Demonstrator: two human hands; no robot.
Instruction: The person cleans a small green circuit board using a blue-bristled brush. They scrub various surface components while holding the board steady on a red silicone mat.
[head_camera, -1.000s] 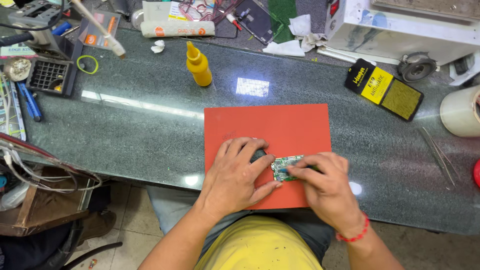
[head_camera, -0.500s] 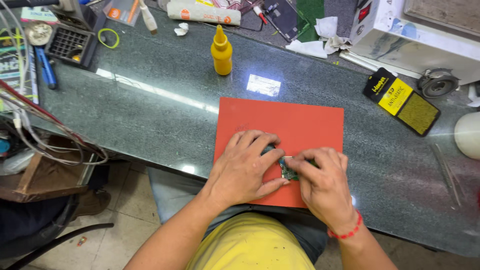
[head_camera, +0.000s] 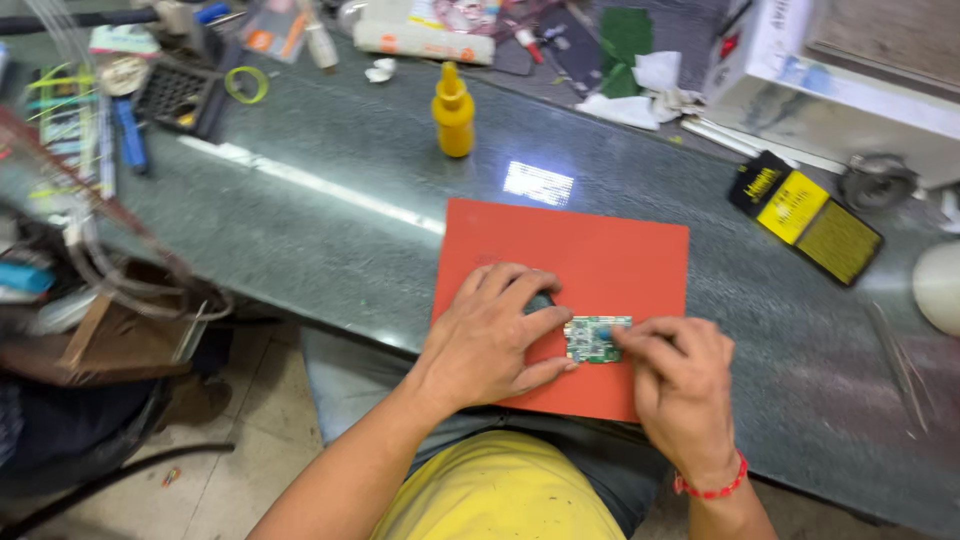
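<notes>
Board (head_camera: 597, 338) lies on the red mat (head_camera: 600, 250) as before; my left hand (head_camera: 495, 340) and right hand (head_camera: 680, 385) still pinch its ends, fingers clenched, unmoved.

The small green circuit board (head_camera: 597, 338) is now seen more fully on the red mat (head_camera: 600, 255), the right hand (head_camera: 680, 385) having been drawn slightly back, while the left hand (head_camera: 495, 335) is pressed alongside.
</notes>
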